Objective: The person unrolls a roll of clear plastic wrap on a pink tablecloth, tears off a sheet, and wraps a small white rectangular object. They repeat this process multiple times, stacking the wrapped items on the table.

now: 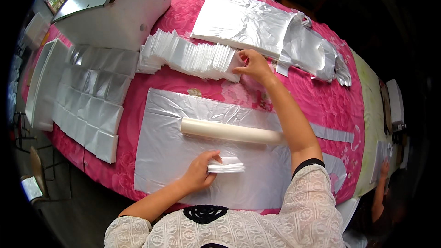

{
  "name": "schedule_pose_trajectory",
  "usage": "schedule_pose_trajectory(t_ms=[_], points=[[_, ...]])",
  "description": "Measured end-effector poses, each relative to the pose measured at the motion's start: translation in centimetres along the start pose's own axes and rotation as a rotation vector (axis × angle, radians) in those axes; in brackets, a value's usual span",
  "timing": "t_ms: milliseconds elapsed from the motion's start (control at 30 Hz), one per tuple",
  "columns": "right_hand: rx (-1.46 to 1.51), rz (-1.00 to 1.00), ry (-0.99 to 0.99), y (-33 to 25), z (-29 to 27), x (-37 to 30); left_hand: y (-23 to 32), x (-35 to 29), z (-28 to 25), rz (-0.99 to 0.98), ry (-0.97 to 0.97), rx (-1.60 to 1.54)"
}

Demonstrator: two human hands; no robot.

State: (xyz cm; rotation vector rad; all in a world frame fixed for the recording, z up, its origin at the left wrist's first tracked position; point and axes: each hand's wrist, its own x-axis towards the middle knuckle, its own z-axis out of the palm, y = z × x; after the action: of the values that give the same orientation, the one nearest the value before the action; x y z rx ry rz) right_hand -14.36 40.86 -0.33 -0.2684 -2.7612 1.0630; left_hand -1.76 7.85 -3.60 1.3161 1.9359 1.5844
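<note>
My left hand (198, 173) is closed around a small stack of folded white plastic packets (228, 167), over a pile of flat silvery plastic bags (161, 170). Farther away, my right hand (255, 68) pinches the right end of a long row of folded white plastic packets (193, 59), standing on edge and leaning together. Whether it grips one packet or several, I cannot tell. Between my hands a cream-coloured roll or tube (225, 130) lies across the flat bags, its right end hidden behind my right forearm.
A pink flowered cloth (126, 156) covers the table. At the far left stands a white box (124, 23) with a metal-looking top. Folded silvery packets (94, 96) lie in rows beside a white tray (43, 82). More flat bags (243, 18) lie at the back. Another person's hand (384, 169) shows at right.
</note>
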Motion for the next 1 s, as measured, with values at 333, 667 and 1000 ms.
schedule_pose_trajectory(t_ms=[333, 667, 1000], points=[[0.349, 0.077, -0.118, 0.9, -0.8, -0.5, 0.3, -0.1, 0.1, -0.079, 0.02, -0.013], [0.582, -0.083, -0.137, -8.3, 0.8, -20.3, 0.6, 0.2, 0.4, -0.071, 0.149, 0.06], [0.829, -0.025, -0.042, -8.2, 5.5, -26.5, 0.1, 0.0, 0.8, -0.033, 0.087, 0.047]])
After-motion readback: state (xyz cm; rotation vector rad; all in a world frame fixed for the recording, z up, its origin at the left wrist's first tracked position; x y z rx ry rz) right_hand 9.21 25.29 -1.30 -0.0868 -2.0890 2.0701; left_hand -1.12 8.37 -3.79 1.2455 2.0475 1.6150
